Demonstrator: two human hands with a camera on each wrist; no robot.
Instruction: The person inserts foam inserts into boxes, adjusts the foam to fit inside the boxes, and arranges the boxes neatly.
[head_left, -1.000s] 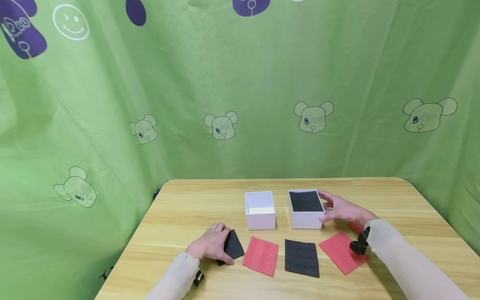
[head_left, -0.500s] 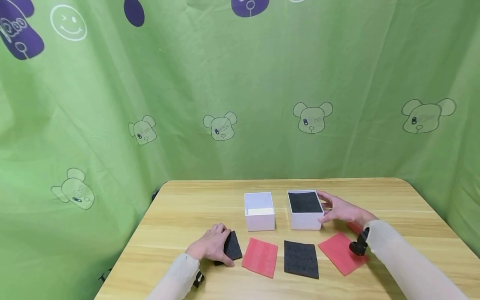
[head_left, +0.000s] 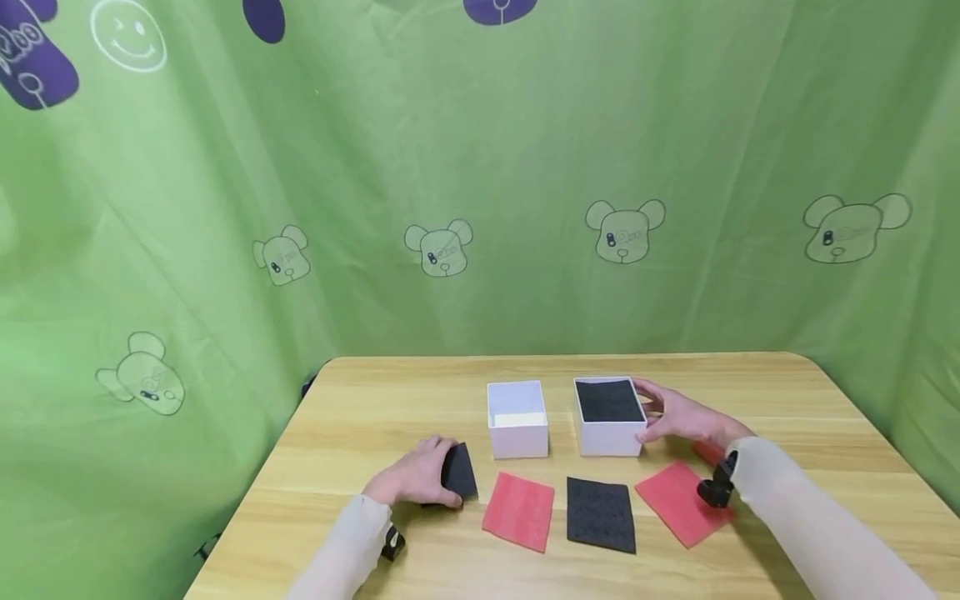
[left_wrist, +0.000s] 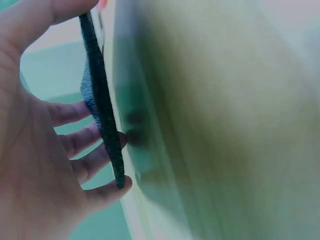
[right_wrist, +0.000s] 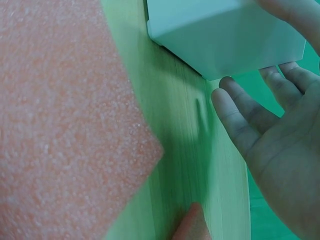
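Observation:
My left hand (head_left: 411,477) holds a thin black foam sheet (head_left: 461,472) by its edges, thumb on one side and fingers on the other. In the left wrist view the sheet (left_wrist: 102,105) stands edge-on between thumb and fingertips, raised off the tabletop. My right hand (head_left: 678,417) grips the right side of a white box (head_left: 611,439), its thumb at the front corner and its forefinger near the back. A black sheet (head_left: 609,402) lies inside that box near the rim. The right wrist view shows the fingertips (right_wrist: 225,100) along the box's lower edge.
A second white box (head_left: 519,442) stands left of the first, with something pale inside. In front lie a red sheet (head_left: 519,512), a black sheet (head_left: 600,515) and another red sheet (head_left: 684,504). More red (head_left: 707,452) shows beside my right wrist. A green curtain (head_left: 480,308) hangs behind the table.
My left hand has closed on the black sheet and raised it from the table, moving slightly away from me. The right hand stays at the box.

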